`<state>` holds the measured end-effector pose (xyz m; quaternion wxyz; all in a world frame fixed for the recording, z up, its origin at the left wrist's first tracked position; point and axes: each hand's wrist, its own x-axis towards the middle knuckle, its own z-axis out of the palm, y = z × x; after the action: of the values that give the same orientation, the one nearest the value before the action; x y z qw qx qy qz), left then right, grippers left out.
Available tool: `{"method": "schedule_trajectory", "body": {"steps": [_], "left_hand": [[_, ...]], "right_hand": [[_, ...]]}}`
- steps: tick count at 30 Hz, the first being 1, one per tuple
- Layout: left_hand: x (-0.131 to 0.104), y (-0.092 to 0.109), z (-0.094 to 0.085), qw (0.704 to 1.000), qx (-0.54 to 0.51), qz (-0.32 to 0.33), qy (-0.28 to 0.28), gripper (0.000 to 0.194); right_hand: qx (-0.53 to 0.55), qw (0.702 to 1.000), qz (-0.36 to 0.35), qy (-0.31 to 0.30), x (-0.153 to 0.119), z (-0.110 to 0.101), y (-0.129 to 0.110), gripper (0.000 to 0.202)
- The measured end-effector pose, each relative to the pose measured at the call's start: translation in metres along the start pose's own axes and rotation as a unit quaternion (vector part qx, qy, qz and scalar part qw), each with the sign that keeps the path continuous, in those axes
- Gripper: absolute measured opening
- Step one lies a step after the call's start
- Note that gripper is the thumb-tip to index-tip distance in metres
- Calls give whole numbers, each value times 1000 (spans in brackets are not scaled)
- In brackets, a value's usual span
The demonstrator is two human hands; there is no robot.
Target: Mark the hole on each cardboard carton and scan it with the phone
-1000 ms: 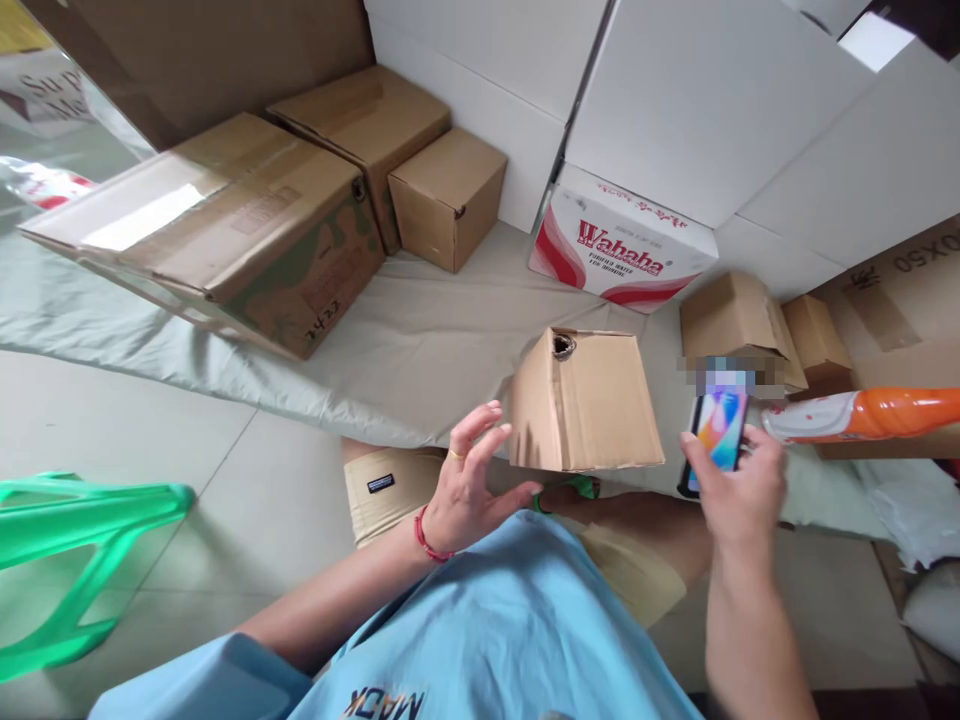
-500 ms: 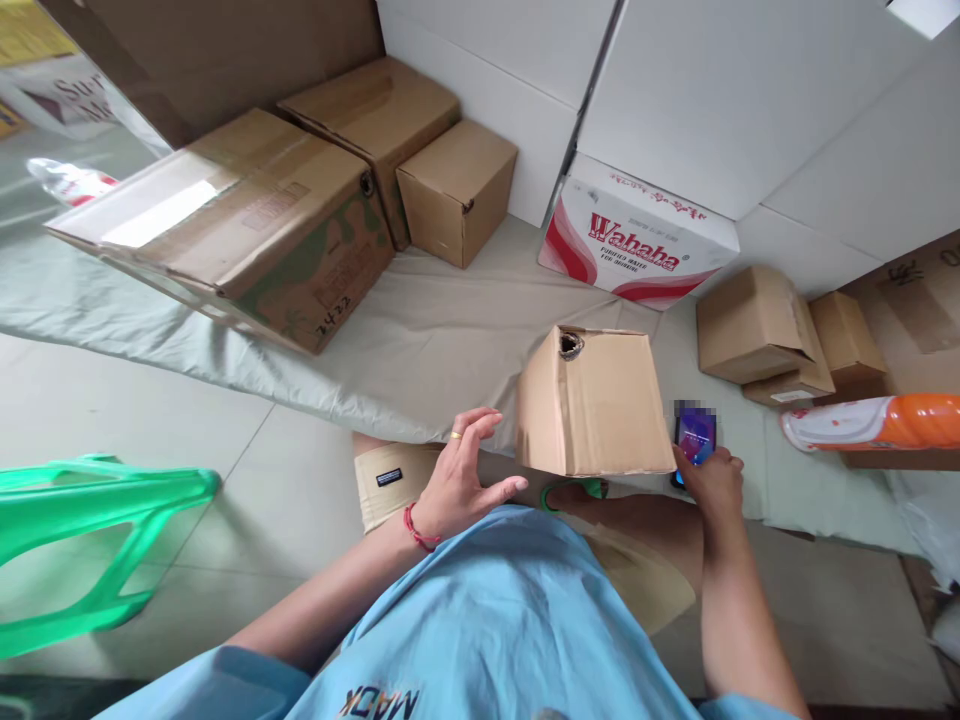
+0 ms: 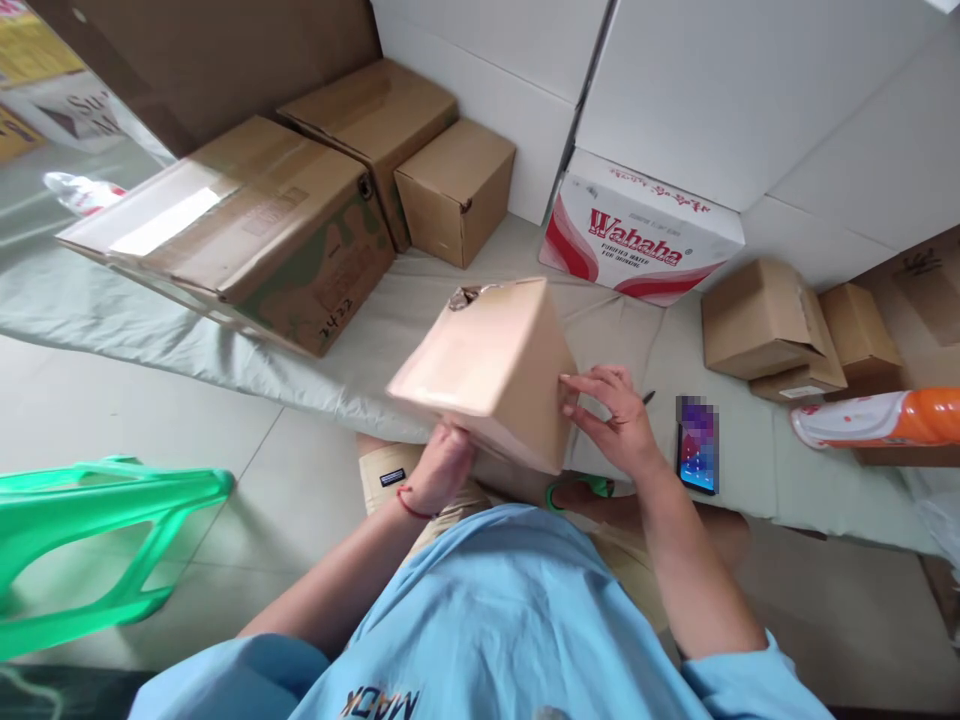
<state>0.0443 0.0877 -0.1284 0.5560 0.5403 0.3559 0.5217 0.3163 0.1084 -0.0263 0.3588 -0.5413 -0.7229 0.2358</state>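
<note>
A small brown cardboard box [image 3: 487, 350] is tilted in front of me, one upper corner torn with a dark hole. Its near lower edge rests in my left hand [image 3: 445, 465], whose fingers are mostly hidden underneath. At the box's right face, my right hand [image 3: 611, 415] has bent fingers and thumb drawn together on the cardboard. To the right of that hand lies a phone [image 3: 697, 455] with its screen lit. A thin dark pen-like object [image 3: 649, 397] is partly hidden behind the fingers.
Several brown cartons [image 3: 247, 220] stand at the left on the cloth-covered surface [image 3: 352, 390]. A white Wahaha carton [image 3: 637, 230] is at the back, near smaller boxes [image 3: 765, 315] and an orange-and-white bottle [image 3: 877, 415]. A green plastic stool [image 3: 112, 540] stands on the floor.
My right hand has left the phone and come to the box's right side. My left hand has gone under its near edge. The box has turned and shifted left.
</note>
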Motion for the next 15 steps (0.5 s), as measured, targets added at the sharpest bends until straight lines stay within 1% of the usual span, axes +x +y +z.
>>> {"method": "schedule_trajectory", "body": {"steps": [1,2,3,4,5,6,7,9,10,12,14,15], "left_hand": [[1,-1,-5,998,-47,-24,24,72],[3,-1,-9,991,-106,-55,52,71],[5,0,-11,978,-170,-88,80,70],[7,1,-13,961,-228,-119,103,69],[10,3,-15,943,-274,-144,121,69],[12,5,-16,930,-304,-161,131,70],[13,6,-16,920,-324,-174,137,71],[15,9,-19,907,-351,-193,134,72],[15,10,-20,903,-359,-200,124,72],[16,12,-20,900,-367,-216,90,69],[19,15,-14,900,-367,-232,39,68],[21,17,-9,904,-357,-236,12,71]], "right_hand": [[-37,999,-6,11,5,2,-2,47],[-67,997,2,25,10,4,-2,63],[-79,996,25,33,15,6,-2,87],[-72,996,54,26,19,8,-1,113],[-48,996,81,1,24,11,-1,132],[-9,994,100,-42,27,13,-2,141],[39,989,109,-97,30,14,-4,140],[122,966,104,-204,32,14,-10,125],[146,954,98,-242,31,12,-14,117],[179,936,103,-285,24,5,-19,110],[241,911,143,-302,11,-4,-21,108],[285,895,172,-298,3,-9,-21,105]]}}
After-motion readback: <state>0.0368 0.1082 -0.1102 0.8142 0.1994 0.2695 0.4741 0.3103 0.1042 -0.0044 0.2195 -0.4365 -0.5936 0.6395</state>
